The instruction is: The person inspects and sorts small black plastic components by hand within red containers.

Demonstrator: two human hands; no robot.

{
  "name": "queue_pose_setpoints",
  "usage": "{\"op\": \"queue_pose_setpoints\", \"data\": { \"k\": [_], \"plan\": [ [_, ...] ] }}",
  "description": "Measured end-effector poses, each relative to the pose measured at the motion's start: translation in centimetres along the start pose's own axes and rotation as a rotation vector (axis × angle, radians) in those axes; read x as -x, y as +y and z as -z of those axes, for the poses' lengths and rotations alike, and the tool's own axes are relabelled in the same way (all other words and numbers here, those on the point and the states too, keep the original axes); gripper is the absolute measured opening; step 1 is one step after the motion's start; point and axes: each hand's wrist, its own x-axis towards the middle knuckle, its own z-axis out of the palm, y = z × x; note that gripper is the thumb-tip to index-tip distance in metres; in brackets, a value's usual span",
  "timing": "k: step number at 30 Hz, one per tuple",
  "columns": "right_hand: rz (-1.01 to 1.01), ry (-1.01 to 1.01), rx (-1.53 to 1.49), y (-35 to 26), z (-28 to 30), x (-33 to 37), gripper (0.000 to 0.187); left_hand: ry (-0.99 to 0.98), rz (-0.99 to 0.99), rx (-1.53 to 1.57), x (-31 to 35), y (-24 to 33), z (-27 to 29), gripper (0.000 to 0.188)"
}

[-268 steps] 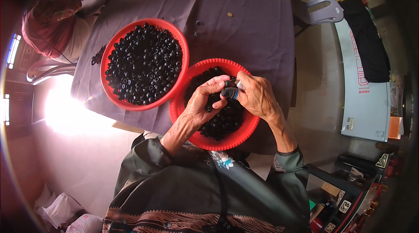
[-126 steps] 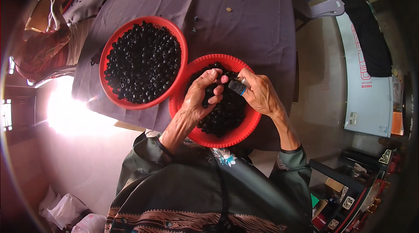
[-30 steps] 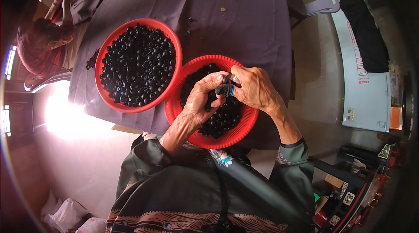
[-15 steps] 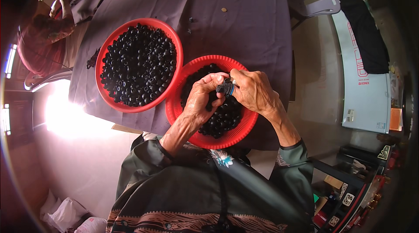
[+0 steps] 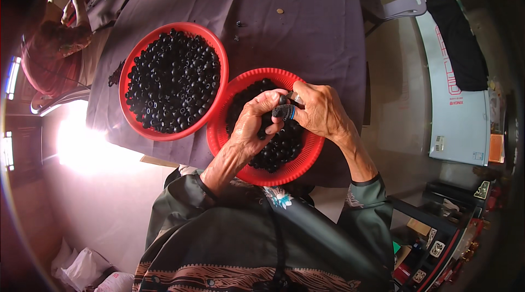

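Observation:
Both my hands meet over the right-hand red basket (image 5: 313, 155), which holds small round black pieces (image 5: 272, 156). Between the thumb and fingers of my left hand (image 5: 252, 116) is one black piece (image 5: 283, 99); more black shows beneath that palm. My right hand (image 5: 324, 110) is closed around a short metal blade (image 5: 296, 99), its edge side close to the pinched piece. A dark knit finger cover (image 5: 284, 111) with a blue rim sits on my right thumb. Most of the blade's handle is hidden by the fingers.
A second red basket (image 5: 223, 85), heaped with black pieces, some ring-shaped, stands to the left on the purple-grey tablecloth (image 5: 295, 40). A coin-like disc (image 5: 280, 11) and dark scraps lie farther back. Another person (image 5: 57, 45) sits at far left. A plastic chair (image 5: 402, 3) stands at right.
The right hand has turned and shifted slightly, so the metal blade and the black piece at the left fingertips show more clearly. Both baskets stay in place.

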Motion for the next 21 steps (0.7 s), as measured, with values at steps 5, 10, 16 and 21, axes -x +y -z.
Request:
{"op": "queue_pose_setpoints", "data": {
  "k": [5,10,16,21],
  "plan": [
    [-0.004,-0.027,0.089,-0.2,0.0,-0.2,0.041,-0.016,-0.004,-0.006,-0.2,-0.2,0.5,0.019],
    [0.037,-0.018,0.102,0.0,-0.6,-0.1,0.035,0.004,-0.02,-0.021,-0.1,-0.1,0.3,0.02],
    [0.037,-0.023,0.102,-0.1,-0.3,0.1,0.028,0.038,-0.013,-0.02,-0.1,-0.1,0.1,0.018],
    [0.017,-0.024,0.029,0.5,0.4,0.4,0.028,0.136,-0.007,-0.091,-0.6,0.2,0.8,0.021]
  ]
}}
